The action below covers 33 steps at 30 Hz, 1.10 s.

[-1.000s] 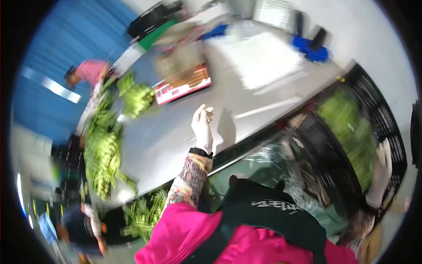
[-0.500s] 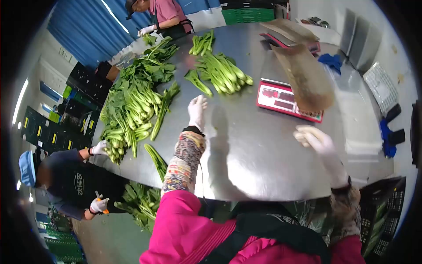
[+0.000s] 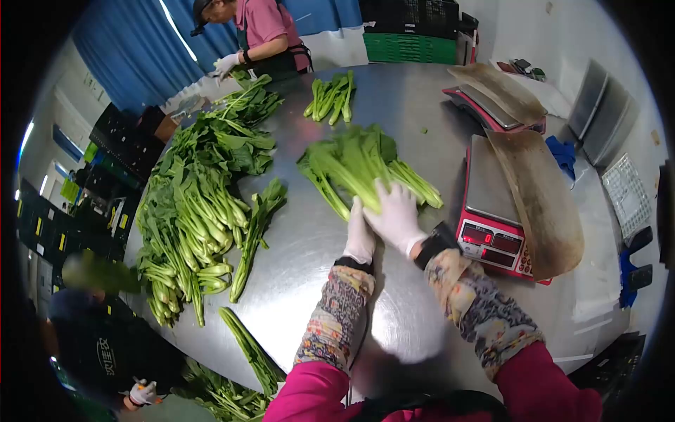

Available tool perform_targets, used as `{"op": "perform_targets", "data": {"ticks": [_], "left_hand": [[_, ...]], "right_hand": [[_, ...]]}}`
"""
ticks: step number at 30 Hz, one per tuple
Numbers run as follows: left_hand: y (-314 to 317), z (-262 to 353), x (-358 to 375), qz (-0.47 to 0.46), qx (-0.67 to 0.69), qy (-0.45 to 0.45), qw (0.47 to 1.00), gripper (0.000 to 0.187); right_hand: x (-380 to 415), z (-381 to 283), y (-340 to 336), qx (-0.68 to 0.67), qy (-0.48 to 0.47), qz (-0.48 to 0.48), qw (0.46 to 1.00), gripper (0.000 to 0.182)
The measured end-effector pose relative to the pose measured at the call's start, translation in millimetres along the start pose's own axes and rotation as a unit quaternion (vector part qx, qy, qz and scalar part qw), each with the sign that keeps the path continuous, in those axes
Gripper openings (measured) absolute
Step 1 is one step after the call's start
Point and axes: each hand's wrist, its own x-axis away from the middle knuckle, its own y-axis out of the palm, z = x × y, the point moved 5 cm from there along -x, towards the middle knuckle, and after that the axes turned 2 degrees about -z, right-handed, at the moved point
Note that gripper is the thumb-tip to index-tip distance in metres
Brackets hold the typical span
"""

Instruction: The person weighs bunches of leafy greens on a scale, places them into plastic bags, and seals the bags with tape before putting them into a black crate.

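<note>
Blue curtains (image 3: 126, 56) are hanging behind a metal bench (image 3: 285, 299), and a co-worker in a pink shirt (image 3: 267, 32) is standing at its far side. Another person in dark clothes (image 3: 102, 352) is working at the lower left, partly blurred.

Near the middle of the bench, a bunch of leafy greens (image 3: 351, 162) is lying with its leaves pointing away and its pale stems toward the wearer. Both gloved hands are meeting at those stem ends: the right hand (image 3: 396, 216) is resting over them with its fingers slightly spread, while the left hand (image 3: 360, 238) is staying narrow, fingers together, just beside it. Whether either is gripping firmly, I cannot tell.

To the left, a big heap of greens (image 3: 200, 190) is covering much of the bench, with a loose stalk (image 3: 256, 235) lying next to it. A smaller bunch (image 3: 330, 98) is sitting farther back. On the right, a red scale (image 3: 490, 243) is showing a zero.

Judging by the pose, the wearer is gathering the stems together. Any lift from here would be calling for both hands closing around the stem ends, keeping the outer stalks from slipping.
</note>
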Motion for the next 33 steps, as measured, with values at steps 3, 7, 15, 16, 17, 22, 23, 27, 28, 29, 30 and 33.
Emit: {"op": "perform_targets", "data": {"ticks": [3, 7, 15, 16, 17, 22, 23, 27, 28, 29, 30, 33], "left_hand": [[-15.8, -8.2, 37.0, -0.012, 0.103, 0.002, 0.995, 0.045], [-11.8, -11.6, 94.6, 0.041, 0.036, 0.187, 0.981, 0.044], [163.1, 6.4, 183.4, -0.071, -0.083, 0.212, 0.971, 0.055], [194.1, 3.3, 190.6, -0.058, -0.111, 0.219, 0.968, 0.055], [222.9, -2.3, 197.2, -0.042, -0.139, 0.229, 0.963, 0.054], [300.7, -83.6, 154.9, -0.12, -0.175, 0.161, 0.964, 0.051], [313.1, -105.0, 139.1, -0.143, -0.188, 0.167, 0.957, 0.052], [317.3, -191.1, 94.9, -0.001, -0.32, -0.027, 0.947, 0.088], [312.8, -200.7, 86.6, 0.044, -0.386, -0.04, 0.92, 0.085], [313.8, -199.2, 93.9, 0.047, -0.385, -0.042, 0.921, 0.085], [316.6, -188.7, 101.5, 0.005, -0.374, -0.016, 0.927, 0.084], [312.6, -153.3, 112.3, -0.161, -0.228, 0.045, 0.959, 0.067]], "right_hand": [[33.3, -39.2, -6.4, -0.043, -0.092, 0.043, 0.994, 0.057], [64.7, -50.1, -29.4, -0.114, -0.143, 0.006, 0.983, 0.054], [122.6, -7.8, -157.3, -0.378, -0.196, 0.164, 0.89, 0.069], [126.2, 4.3, -177.7, -0.367, -0.181, 0.191, 0.892, 0.069], [131.0, 15.4, -198.4, -0.359, -0.168, 0.215, 0.892, 0.068], [152.1, 104.1, -267.1, -0.287, -0.022, 0.299, 0.91, 0.057], [153.1, 125.8, -275.1, -0.282, 0.011, 0.281, 0.917, 0.055], [151.3, 222.1, -251.7, -0.221, 0.155, 0.192, 0.943, 0.053], [150.1, 240.8, -245.4, -0.221, 0.155, 0.189, 0.944, 0.053], [147.2, 259.6, -230.2, -0.115, 0.216, 0.078, 0.966, 0.055], [144.2, 272.5, -225.2, -0.008, 0.271, -0.035, 0.962, 0.059], [136.4, 276.4, -268.4, -0.208, 0.128, -0.078, 0.967, 0.058]]}}
